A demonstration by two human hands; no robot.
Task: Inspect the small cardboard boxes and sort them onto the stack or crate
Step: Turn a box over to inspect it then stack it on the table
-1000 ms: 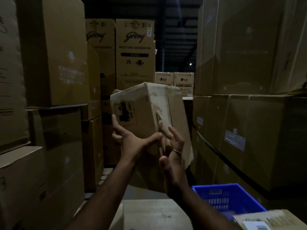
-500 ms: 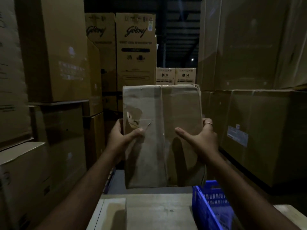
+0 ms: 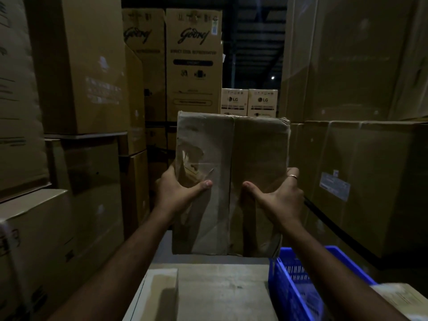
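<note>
Room: dim aisle between tall carton stacks (image 3: 78,66).
Surface: I see a flat carton top (image 3: 220,290), blue crate (image 3: 298,281) at its right edge.
Box: small cardboard box (image 3: 231,181) held upright above it.
Hands: left hand (image 3: 178,193) and right hand (image 3: 280,195) clasp its sides.
Change: barely shifted since half a second ago.

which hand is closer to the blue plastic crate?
Right. The right hand grips the held cardboard box above the blue plastic crate; the left hand holds the box's far side.

Godrej carton (image 3: 194,63) — LG cartons (image 3: 249,103).
</note>
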